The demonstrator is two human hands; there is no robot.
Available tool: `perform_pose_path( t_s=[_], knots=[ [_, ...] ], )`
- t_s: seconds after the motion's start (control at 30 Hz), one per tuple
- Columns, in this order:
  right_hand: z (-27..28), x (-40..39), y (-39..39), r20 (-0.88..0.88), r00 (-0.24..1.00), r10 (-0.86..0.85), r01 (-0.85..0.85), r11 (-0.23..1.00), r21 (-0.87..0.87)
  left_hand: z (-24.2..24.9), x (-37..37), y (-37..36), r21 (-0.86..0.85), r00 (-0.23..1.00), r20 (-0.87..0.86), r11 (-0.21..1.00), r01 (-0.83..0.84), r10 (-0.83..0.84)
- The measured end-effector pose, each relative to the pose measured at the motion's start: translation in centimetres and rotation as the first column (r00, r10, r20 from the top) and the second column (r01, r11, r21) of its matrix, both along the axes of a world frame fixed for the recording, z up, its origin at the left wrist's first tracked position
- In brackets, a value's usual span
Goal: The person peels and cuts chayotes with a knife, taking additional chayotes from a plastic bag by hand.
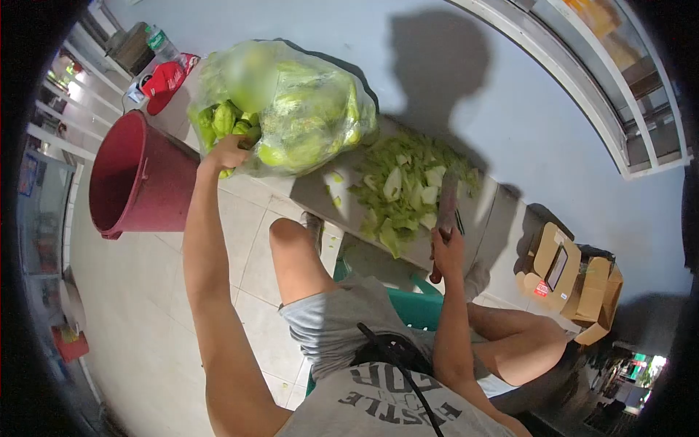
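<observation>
My left hand (229, 153) reaches into the opening of a large clear plastic bag (306, 109), its fingers closed around a green chayote (250, 136); the fingertips are partly hidden. More chayotes (224, 119) fill the bag around it. In my right hand (447, 251) is a broad-bladed knife (448, 200), gripped by its brown handle with the blade pointing away from me. A slim dark piece shows beside the blade, too small to name. Under and beside the blade lies a heap of pale green peelings and cut pieces (397, 186) on the ledge.
A deep red bucket (138, 178) stands on the tiled floor at left. Behind it are a red cap (164, 81) and a plastic bottle (162, 44). An opened cardboard box (575, 284) sits at right. The wall (349, 29) rises behind the ledge, with a window frame at upper right.
</observation>
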State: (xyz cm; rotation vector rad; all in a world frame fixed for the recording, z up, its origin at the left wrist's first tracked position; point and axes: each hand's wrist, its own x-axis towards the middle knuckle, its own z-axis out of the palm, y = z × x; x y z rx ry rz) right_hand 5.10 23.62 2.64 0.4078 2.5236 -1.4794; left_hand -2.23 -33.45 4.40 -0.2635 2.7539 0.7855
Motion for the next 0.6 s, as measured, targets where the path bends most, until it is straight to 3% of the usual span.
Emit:
perform_pose_path(
  t_s=[0.07, 0.13, 0.27, 0.33, 0.37, 0.43, 0.47, 0.5, 0.57, 0.6],
  knots=[
    [-1.9, -0.3, 0.6, -0.119, 0.990, 0.078, -0.060, 0.987, 0.149, 1.6, 0.2, 0.9, 0.059, 0.998, 0.040, 0.997, 0.051, -0.053],
    [-2.1, -0.2, 0.3, -0.128, 0.988, 0.088, -0.070, 0.988, 0.135, 1.9, 0.4, 1.6, -0.130, 0.987, 0.056, 0.979, 0.157, -0.151],
    [-2.4, -0.5, 0.0, -0.213, 0.966, 0.148, -0.115, 0.981, 0.156, 1.4, -0.7, 1.1, -0.176, 0.979, 0.160, 0.972, 0.157, -0.129],
    [-0.7, -0.3, -0.5, -0.156, 0.982, 0.105, -0.090, 0.991, 0.100, 1.2, -1.0, 0.4, 0.028, 0.979, 0.185, 0.996, 0.080, -0.084],
    [0.1, -0.2, -0.8, -0.097, 0.993, 0.071, -0.067, 0.997, 0.045, 0.2, -1.1, -0.6, 0.030, 0.979, 0.187, 0.996, 0.083, -0.087],
    [-1.2, -0.1, -0.4, -0.119, 0.989, 0.092, -0.086, 0.995, 0.059, -1.6, -1.0, -2.2, 0.292, 0.990, 0.136, 0.953, -0.076, 0.037],
    [-2.0, -0.3, -0.2, -0.147, 0.982, 0.115, -0.106, 0.992, 0.070, -0.8, -1.2, -2.1, 0.293, 0.989, 0.139, 0.953, -0.082, 0.042],
    [-2.8, -0.5, 0.0, -0.145, 0.982, 0.121, -0.112, 0.991, 0.070, 0.0, -1.5, -2.1, 0.283, 0.957, 0.228, 0.929, -0.240, 0.178],
    [-3.4, -0.6, 0.2, -0.163, 0.974, 0.156, -0.133, 0.981, 0.143, 0.3, -1.3, -2.3, 0.257, 0.898, 0.316, 0.884, -0.391, 0.306],
    [-3.7, -0.5, 0.3, -0.163, 0.974, 0.155, -0.133, 0.981, 0.142, 0.4, -0.9, -2.2, 0.196, 0.940, 0.257, 0.941, -0.277, 0.223]
  ],
)
